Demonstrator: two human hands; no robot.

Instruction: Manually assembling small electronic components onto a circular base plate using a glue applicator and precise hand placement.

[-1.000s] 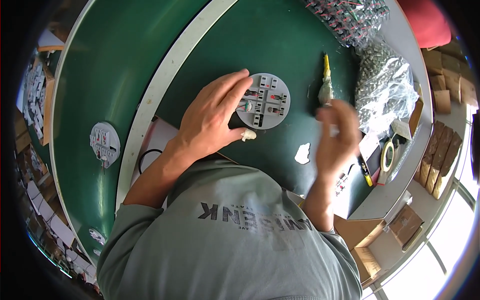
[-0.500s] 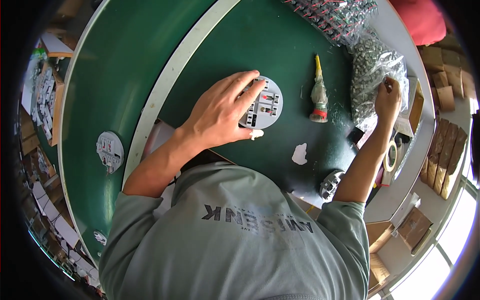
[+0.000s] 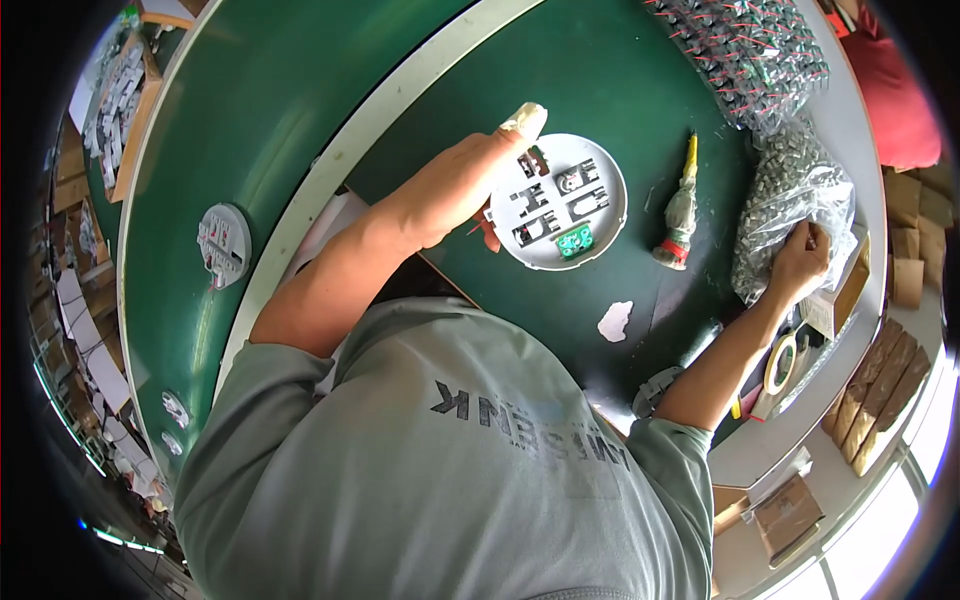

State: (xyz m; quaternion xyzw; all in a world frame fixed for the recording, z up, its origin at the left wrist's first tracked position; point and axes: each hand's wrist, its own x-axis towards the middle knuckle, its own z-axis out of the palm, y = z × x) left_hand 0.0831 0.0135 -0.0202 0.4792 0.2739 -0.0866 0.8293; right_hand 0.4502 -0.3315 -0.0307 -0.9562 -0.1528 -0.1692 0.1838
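Disc flipped, circuit board exposed: my left hand grips it; right hand narrow at the bag, holding what, I can't tell.

Left hand gripping a round grey disc, right hand at a clear bag of small parts, green tabletop

Round grey units total five: one held, three beyond the rail, one near the right forearm. Also counted: one left hand; one right hand; one yellow-tipped tool; one tape roll; one white scrap; two clear plastic packs.
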